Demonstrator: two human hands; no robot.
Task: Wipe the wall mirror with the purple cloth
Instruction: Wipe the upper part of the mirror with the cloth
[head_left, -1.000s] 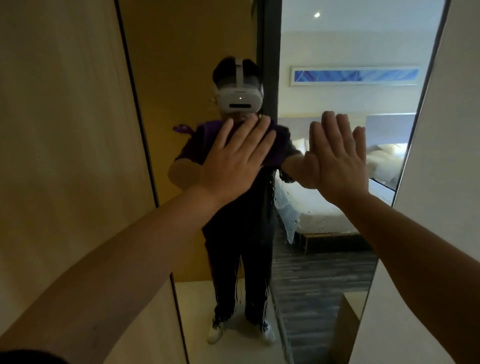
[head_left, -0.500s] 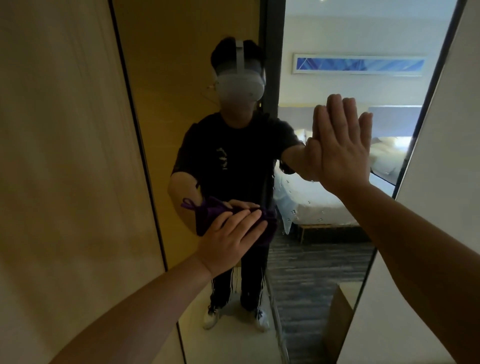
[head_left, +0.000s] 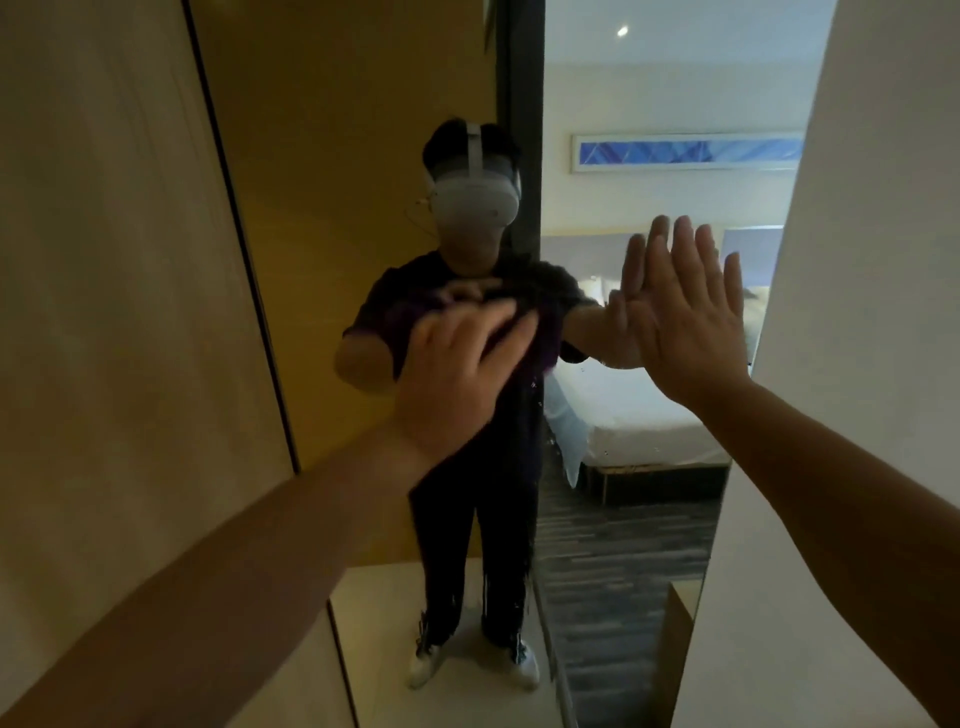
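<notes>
A tall wall mirror (head_left: 363, 156) with a thin dark frame fills the middle of the view. My left hand (head_left: 457, 374) presses the purple cloth (head_left: 540, 343) flat against the glass at chest height; the hand is motion-blurred and covers most of the cloth, so only a dark purple edge shows beside my fingers. My right hand (head_left: 685, 322) rests flat on the glass further right, fingers spread and pointing up, holding nothing. Small water droplets speckle the glass below the cloth.
A wooden wall panel (head_left: 119, 312) runs along the mirror's left edge and a white wall (head_left: 857, 364) along its right. The mirror reflects a person wearing a white headset, a bed, a blue picture and dark striped flooring.
My left hand with the cloth went from chest height down to waist height, then came back up to chest height. My right hand stayed flat on the glass.
</notes>
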